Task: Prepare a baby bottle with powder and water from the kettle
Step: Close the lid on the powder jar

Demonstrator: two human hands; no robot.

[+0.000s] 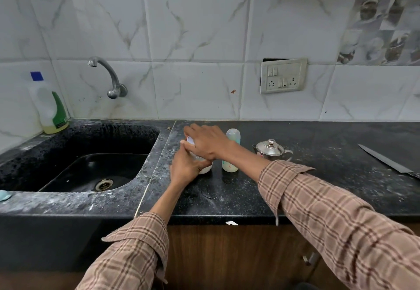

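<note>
A small white powder container (204, 169) stands on the black countertop (250, 194), just right of the sink. My left hand (186, 167) grips its body from the near side. My right hand (208, 141) is curled over its pale lid (189, 140) from above. The container is mostly hidden by both hands. A capped baby bottle (231, 151) stands upright just to the right, partly behind my right wrist. A small steel kettle (271, 151) with a knobbed lid sits further right.
A black sink (95, 169) with a wall tap (109, 76) fills the left side. A dish soap bottle (48, 105) stands at its back left corner. A long knife (388, 162) lies at the far right. A wall socket (283, 76) is above the counter.
</note>
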